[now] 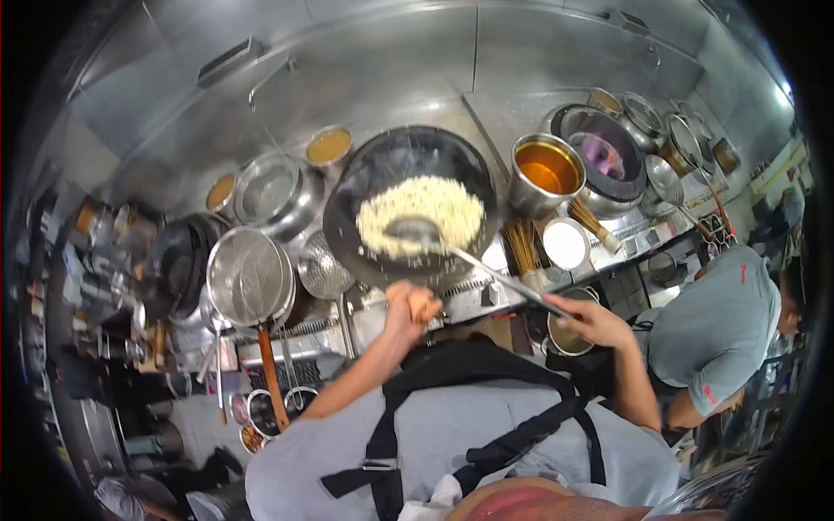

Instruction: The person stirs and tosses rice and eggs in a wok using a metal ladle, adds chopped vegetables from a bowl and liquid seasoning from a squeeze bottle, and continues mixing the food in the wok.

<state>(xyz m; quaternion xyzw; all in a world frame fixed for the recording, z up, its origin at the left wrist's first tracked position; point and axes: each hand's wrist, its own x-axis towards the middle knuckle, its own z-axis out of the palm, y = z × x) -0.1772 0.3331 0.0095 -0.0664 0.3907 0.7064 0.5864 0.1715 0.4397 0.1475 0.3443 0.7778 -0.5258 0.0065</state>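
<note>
A large black wok sits in front of me, with pale fried rice spread in its middle. My right hand is wrapped round the end of a long-handled metal ladle. The ladle's bowl rests down in the rice. At the wok's near edge, my left hand is closed on the wok, with something orange-tan, perhaps a folded cloth, at its fingers. The exact grip point there is hidden.
To the right stand a pot of amber liquid, bamboo brushes, a white bowl and a lit burner. Strainers and a skimmer lie left. A co-worker stands close on my right.
</note>
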